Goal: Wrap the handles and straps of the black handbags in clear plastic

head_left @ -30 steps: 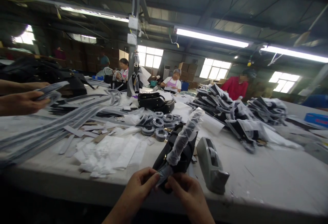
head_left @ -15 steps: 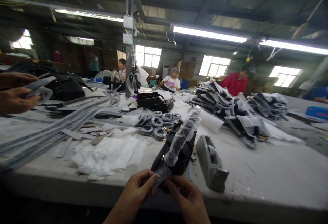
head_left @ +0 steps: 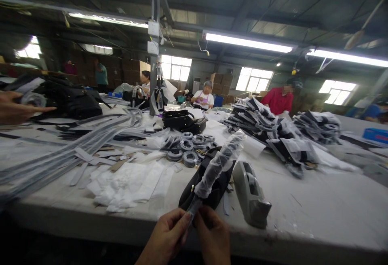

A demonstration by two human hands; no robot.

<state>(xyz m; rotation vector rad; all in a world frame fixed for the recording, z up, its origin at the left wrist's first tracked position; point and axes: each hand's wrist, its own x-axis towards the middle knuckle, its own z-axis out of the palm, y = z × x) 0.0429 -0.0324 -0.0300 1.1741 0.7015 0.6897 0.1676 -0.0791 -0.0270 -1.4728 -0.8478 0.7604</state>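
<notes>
A black handbag (head_left: 189,190) lies at the table's front edge. Its strap (head_left: 220,164), wound in translucent wrapping film, rises across the bag and comes down toward me. My left hand (head_left: 169,232) pinches the strap's near end between thumb and fingers. Close beside it, my right hand (head_left: 212,232) has its fingers bent together at the strap's other edge, with the fingertips partly hidden. To the right of the bag stands a grey tape dispenser (head_left: 251,196).
White wrapping sheets (head_left: 124,186) lie left of the bag, with several coiled wrapped straps (head_left: 190,159) behind. Long wrapped strips (head_left: 75,147) cross the left side. A co-worker's hand (head_left: 18,107) reaches in there. Wrapped black pieces (head_left: 257,117) are heaped at back right.
My right hand has moved left, closer to my left hand, and its fingers have drawn in at the strap. The co-worker's hand at the left has shifted outward.
</notes>
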